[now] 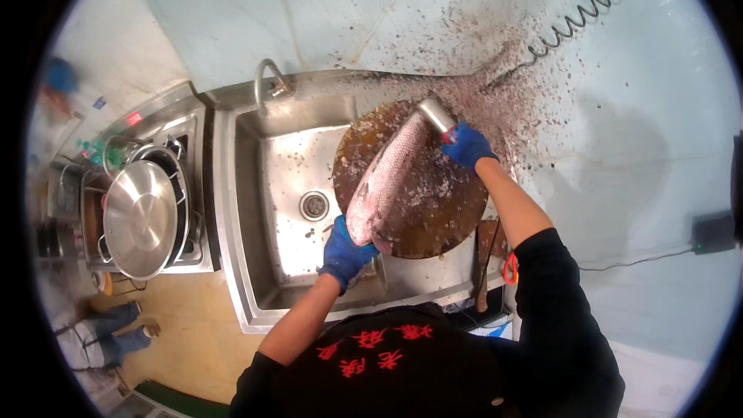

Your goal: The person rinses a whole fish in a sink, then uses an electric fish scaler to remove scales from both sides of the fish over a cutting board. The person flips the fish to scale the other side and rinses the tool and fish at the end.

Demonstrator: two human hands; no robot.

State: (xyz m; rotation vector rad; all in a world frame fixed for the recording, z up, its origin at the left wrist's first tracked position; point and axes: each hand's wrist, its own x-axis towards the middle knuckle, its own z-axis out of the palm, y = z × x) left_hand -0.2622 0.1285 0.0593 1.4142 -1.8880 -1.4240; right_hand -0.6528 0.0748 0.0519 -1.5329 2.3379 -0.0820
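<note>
A large scaly fish (389, 171) lies across a round, dark chopping board (447, 209) strewn with loose scales. My left hand (347, 252), in a blue glove, grips the fish at its head end, by the board's lower left edge. In my right hand (467, 145), also gloved in blue, is an electric fish scaler (436, 116) with a metal cylindrical head, held against the tail end of the fish. A black coiled cord (580, 20) runs along the wall from near the board towards the upper right.
Left of the board is a steel sink (284, 186) with a curved faucet (267, 84). A steel pan (142, 217) stands on the stove further left. A cleaver (484, 261) and orange-handled scissors (511, 270) are beside the board. Another person's legs (119, 331) show at lower left.
</note>
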